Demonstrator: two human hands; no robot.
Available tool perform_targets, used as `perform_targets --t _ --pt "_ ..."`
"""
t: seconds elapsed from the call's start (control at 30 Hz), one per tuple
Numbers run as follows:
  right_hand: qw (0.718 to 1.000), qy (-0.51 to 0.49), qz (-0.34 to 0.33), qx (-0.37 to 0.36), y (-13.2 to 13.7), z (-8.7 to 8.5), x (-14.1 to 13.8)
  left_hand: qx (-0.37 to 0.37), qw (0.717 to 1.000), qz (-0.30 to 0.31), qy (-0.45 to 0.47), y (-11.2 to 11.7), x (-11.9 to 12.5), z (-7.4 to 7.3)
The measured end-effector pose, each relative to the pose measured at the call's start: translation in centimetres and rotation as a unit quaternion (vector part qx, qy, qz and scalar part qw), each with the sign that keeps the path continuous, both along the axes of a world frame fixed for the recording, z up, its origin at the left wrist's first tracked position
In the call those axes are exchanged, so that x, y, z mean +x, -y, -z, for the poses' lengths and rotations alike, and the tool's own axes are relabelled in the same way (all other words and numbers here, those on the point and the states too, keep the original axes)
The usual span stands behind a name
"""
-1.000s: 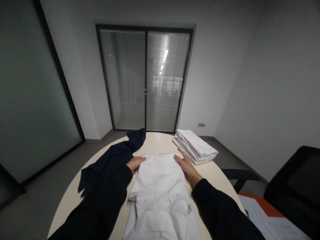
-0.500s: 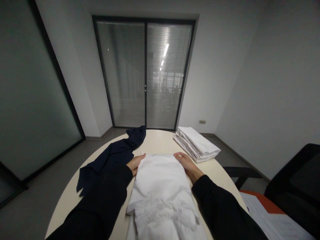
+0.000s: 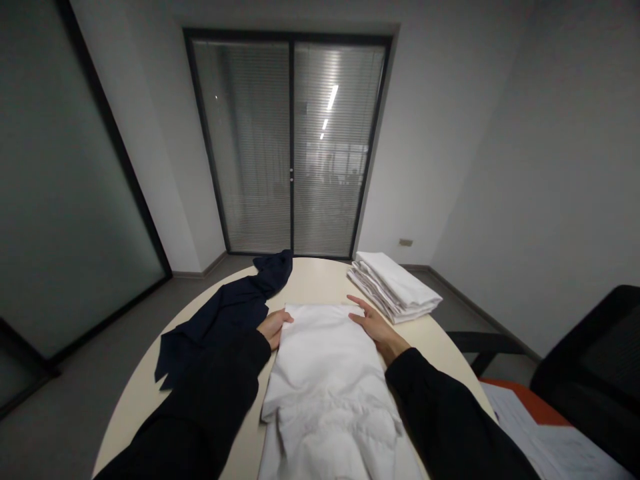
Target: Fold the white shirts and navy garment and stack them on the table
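A white garment (image 3: 325, 360), partly folded, stretches across the round table towards me, its near part gathered and wrinkled. At its far left corner, my left hand (image 3: 274, 327) is closed on the edge, thumb on top and the other fingers mostly hidden. By the far right corner is my right hand (image 3: 376, 330), its thumb against the cloth and the index finger raised apart from it. What the lower fingers of that hand do beneath the edge is hidden.
Dark navy cloth (image 3: 220, 313) lies crumpled on the left of the pale table (image 3: 320, 277). Folded white cloths (image 3: 395, 287) are stacked at the far right. Beside the table stands a black chair (image 3: 595, 353), with papers (image 3: 545, 433) and an orange-red item (image 3: 530, 403) near it.
My right thumb and index finger have spread apart at the far right corner. My left hand and the cloth's left edge have shifted slightly to the right.
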State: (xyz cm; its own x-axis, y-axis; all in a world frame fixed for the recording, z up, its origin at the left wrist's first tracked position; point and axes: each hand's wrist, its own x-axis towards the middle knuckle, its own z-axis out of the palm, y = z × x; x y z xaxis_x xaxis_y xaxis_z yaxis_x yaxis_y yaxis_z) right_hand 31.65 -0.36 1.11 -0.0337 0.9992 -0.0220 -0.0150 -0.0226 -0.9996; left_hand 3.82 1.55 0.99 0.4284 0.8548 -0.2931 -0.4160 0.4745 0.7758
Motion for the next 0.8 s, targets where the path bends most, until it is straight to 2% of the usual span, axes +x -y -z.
perform_targets --t 0.17,0.33,0.5,0.6,0.7,0.8 --pt "0.999 -0.011 0.019 -0.046 0.4 -0.5 0.1 0.000 1.000 0.005 0.000 0.4 0.2 -0.7" --pt "0.996 -0.063 -0.020 -0.053 2.0 -1.5 -0.2 -0.022 0.998 0.022 -0.047 0.2 0.0 -1.0" --pt "0.992 -0.098 -0.061 -0.058 2.5 -1.3 -0.1 0.010 0.995 0.032 -0.099 0.6 -0.3 -0.5" --pt "0.995 -0.055 -0.054 -0.067 2.4 -1.5 -0.1 0.042 0.990 0.021 -0.135 0.7 -0.4 -0.2" --pt "0.999 0.003 -0.041 -0.017 2.8 -2.1 -0.1 0.065 0.983 0.004 -0.170 0.7 -0.5 -0.1" --pt "0.997 0.032 -0.069 0.010 3.4 -2.2 0.4 0.065 0.973 0.044 -0.216 1.1 -1.2 -0.2"
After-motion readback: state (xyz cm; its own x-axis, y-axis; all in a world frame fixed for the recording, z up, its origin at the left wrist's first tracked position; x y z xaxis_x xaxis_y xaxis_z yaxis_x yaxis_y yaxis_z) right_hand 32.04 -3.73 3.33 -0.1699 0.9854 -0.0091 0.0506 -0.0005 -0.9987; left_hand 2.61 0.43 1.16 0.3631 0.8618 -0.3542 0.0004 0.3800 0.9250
